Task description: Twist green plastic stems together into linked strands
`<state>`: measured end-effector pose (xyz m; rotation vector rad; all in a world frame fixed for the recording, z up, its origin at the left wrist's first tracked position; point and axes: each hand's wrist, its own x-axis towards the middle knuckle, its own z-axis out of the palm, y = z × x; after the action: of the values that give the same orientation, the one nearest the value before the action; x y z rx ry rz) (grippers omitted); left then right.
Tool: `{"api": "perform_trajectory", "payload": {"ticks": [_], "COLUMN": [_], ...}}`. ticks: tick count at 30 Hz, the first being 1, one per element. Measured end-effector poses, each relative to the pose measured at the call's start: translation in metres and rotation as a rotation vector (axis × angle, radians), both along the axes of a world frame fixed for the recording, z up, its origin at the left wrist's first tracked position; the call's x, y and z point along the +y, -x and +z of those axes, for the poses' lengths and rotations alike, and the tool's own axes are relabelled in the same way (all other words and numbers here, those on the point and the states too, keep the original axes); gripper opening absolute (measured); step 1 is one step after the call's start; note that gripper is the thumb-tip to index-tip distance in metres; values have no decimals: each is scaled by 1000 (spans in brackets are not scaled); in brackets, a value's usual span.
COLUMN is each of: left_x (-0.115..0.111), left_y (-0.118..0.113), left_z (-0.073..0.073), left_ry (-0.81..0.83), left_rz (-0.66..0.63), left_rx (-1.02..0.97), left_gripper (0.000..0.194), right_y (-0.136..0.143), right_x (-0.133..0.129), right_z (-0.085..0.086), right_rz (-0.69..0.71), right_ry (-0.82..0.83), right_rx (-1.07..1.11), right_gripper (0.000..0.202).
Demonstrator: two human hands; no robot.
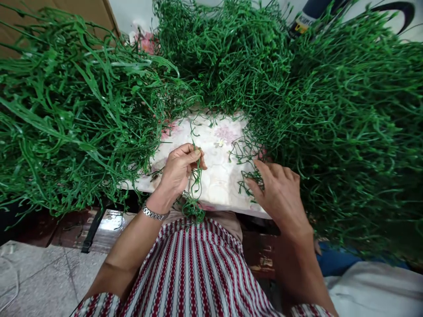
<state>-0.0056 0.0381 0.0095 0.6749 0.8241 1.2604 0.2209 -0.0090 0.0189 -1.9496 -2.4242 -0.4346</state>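
My left hand (180,169), with a metal watch on the wrist, pinches a few thin green plastic stems (197,178) between thumb and fingers. Their lower ends hang in a tangle over the front edge of the board. On the right, my right hand (279,189) hovers palm down with thumb and forefinger apart. Loose green stems (244,152) lie by its fingertips, and I see nothing gripped in it. Beneath both hands is a white flower-patterned tabletop (214,185).
Big heaps of green plastic stems rise at left (82,114), at the back (224,57) and at right (357,132). A cardboard box (95,17) stands back left. A dark cylinder with a label (307,17) is behind the right heap. A strap (92,231) hangs at lower left.
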Motion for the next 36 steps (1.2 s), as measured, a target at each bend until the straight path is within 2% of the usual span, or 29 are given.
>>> {"api": "perform_trajectory", "payload": {"ticks": [2, 5, 8, 10, 13, 15, 18, 22, 27, 33, 36], "left_x": [-1, -3, -4, -5, -8, -10, -14, -16, -17, -20, -20], "left_y": [-3, -7, -12, -15, -20, -23, -25, -22, -19, -17, -15], "left_z": [0, 0, 1, 1, -1, -3, -7, -8, -1, 10, 13], "left_ry": [-3, -6, -36, -59, -102, -146, -204, -223, -123, 77, 108], "left_rz": [35, 88, 127, 156, 202, 224, 241, 245, 224, 88, -16], "left_rx": [3, 10, 17, 25, 68, 116, 179, 195, 57, -138, -223], "left_gripper": [16, 18, 20, 21, 20, 19, 16, 12, 13, 15, 12], "right_y": [-5, -12, -7, 9, 44, 66, 85, 81, 71, 73, 75], "right_x": [-2, -2, 1, 3, 6, 8, 12, 14, 14, 12, 12], "right_z": [13, 25, 26, 23, 16, 11, 5, 2, -2, -11, -13], "right_rz": [34, 35, 55, 159, 318, 305, 227, 239, 280, 322, 368], "right_ry": [14, -56, -208, -220, -29, 101, 189, 285, 423, 521, 551], "right_rx": [31, 90, 259, 447, 697, 778, 823, 930, 1157, 1397, 1471], "right_gripper": [50, 40, 24, 19, 21, 29, 27, 20, 18, 28, 28]}}
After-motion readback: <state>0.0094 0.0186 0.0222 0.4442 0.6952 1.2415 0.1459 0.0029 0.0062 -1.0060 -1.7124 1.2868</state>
